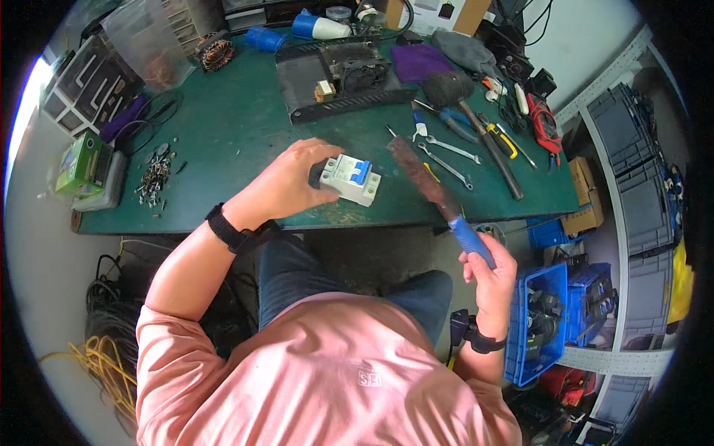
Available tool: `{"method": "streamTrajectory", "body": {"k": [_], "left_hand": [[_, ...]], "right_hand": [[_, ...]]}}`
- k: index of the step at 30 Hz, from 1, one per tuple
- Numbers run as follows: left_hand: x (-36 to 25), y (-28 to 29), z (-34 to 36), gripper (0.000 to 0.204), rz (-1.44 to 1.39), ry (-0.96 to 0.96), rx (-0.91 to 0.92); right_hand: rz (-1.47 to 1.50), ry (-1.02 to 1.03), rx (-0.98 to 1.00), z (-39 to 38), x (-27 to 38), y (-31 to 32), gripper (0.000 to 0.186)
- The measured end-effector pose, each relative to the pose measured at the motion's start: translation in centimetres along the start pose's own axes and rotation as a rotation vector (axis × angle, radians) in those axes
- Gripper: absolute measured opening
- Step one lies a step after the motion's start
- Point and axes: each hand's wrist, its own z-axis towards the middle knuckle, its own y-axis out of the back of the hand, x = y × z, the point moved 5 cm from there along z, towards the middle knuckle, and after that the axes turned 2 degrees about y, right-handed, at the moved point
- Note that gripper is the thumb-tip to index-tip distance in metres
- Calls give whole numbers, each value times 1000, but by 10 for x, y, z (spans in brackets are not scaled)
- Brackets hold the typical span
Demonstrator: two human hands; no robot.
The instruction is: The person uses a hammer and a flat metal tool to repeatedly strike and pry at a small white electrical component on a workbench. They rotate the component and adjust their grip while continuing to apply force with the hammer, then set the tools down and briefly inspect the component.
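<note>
From my remote seat I see the left hand (pixel 294 175) with thumb and fingers clamped on the left end of a white, boxy plastic circuit breaker (pixel 348 180) with a blue toggle. The breaker is at the near edge of a dark green surface (pixel 245 134); I cannot tell whether its base rests there. The right hand (pixel 487 276), well apart from the left, is closed around the blue handle of a long, flat tool with a rusty brown blade (pixel 437 193). That blade slants up to the right of the breaker, its tip apart from it.

Taking the breaker as my landmark, I find an open black metal casing (pixel 349 106) beyond it, and a purple cloth (pixel 420 63) farther off to the right. Right of it, past the blade, lie two silver metal spanners (pixel 445 165) and a dark-headed hammer with a brown handle (pixel 489 143). Well to the left of the breaker I see a scattered pile of small metal screws (pixel 155 178) and a green and white box (pixel 83 163).
</note>
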Motion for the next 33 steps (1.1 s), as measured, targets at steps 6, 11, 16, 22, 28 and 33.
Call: {"method": "streamTrajectory", "body": {"k": [6,11,16,22,28,33], "left_hand": [[0,-2,-1,48,-115,89,61],[-13,0,-15,45,-25,-47,-33],[-15,6,-22,45,-24,16,-35],[5,3,-26,44,-125,191,-75],[16,-6,-29,45,-240,280,-118],[16,-7,-30,46,-238,298,-111]], "right_hand": [[-11,12,1,3,21,6,35],[-43,39,24,-1,39,9,34],[-56,167,2,8,63,13,35],[-227,402,80,52,152,-14,33],[-380,487,324,91,210,-93,26],[-364,474,441,111,225,-128,23]]}}
